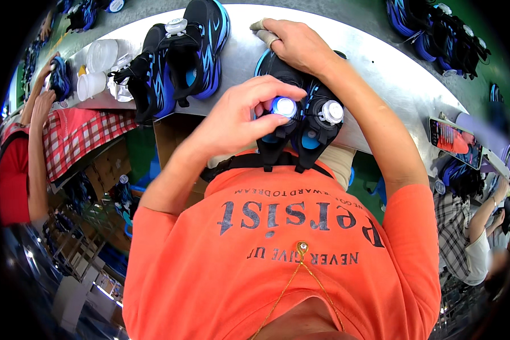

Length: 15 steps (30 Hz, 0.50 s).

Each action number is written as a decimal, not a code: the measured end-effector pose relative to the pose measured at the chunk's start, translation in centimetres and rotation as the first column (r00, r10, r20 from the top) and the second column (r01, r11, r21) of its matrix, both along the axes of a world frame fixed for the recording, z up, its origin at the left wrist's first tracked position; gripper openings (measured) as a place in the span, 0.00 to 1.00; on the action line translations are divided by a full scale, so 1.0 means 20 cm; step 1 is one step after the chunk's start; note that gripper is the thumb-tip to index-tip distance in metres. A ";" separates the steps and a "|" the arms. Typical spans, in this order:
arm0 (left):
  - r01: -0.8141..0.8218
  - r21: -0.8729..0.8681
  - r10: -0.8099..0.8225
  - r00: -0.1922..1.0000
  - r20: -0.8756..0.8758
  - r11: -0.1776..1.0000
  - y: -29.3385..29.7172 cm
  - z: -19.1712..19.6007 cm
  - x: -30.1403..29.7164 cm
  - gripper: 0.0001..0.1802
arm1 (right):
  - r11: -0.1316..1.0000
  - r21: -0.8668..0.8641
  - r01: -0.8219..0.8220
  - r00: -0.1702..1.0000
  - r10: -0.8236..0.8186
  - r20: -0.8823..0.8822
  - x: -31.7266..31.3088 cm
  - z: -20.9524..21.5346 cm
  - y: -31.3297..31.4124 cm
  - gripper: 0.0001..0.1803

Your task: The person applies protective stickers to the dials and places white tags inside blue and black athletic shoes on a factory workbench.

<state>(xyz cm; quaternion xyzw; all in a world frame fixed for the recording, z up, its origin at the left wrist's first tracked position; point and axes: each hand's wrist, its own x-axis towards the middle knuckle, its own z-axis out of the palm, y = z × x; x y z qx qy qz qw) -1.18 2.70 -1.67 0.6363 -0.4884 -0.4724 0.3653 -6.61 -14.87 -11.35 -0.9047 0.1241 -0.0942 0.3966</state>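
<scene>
A pair of black and blue sports shoes lies in front of me with heels toward my body; the left shoe [277, 72] and the right shoe [316, 129] are side by side. My left hand [241, 116] is closed, thumb and fingers pinched around a white round knob with a bright blue rim [284, 106] on the left shoe. A similar clear-white knob [331, 111] sits on the right shoe, untouched. Over the toe end, my right hand [300, 46] lies palm down, fingers stretched to the left, pale covers on two fingertips. It partly hides the toes.
Another pair of black and blue shoes [201, 51] stands to the left on the metal table [241, 65], near clear plastic cups [92, 85]. At the right edge are a phone [456, 141] and more shoes [439, 39]. Co-workers' arms [38, 113] show at both sides.
</scene>
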 end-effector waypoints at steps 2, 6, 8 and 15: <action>0.025 0.009 -0.025 1.000 -0.002 1.000 -0.01 0.02 0.03 0.25 | 1.000 0.021 -0.002 1.000 0.002 -0.026 0.00 0.03 0.00 0.16; -0.138 -0.086 0.157 0.942 0.295 0.987 0.00 0.05 -0.07 0.25 | 0.999 -0.017 0.042 0.999 -0.041 0.021 -0.01 -0.01 -0.02 0.17; -0.245 -0.090 0.260 0.865 0.429 0.965 0.03 0.01 -0.10 0.25 | 0.999 -0.020 0.026 0.999 -0.026 -0.019 -0.02 0.03 -0.02 0.17; 0.069 -0.087 -0.069 0.998 0.003 0.994 -0.01 -0.03 0.07 0.18 | 1.000 0.007 0.013 0.999 -0.013 -0.050 -0.01 0.05 0.00 0.18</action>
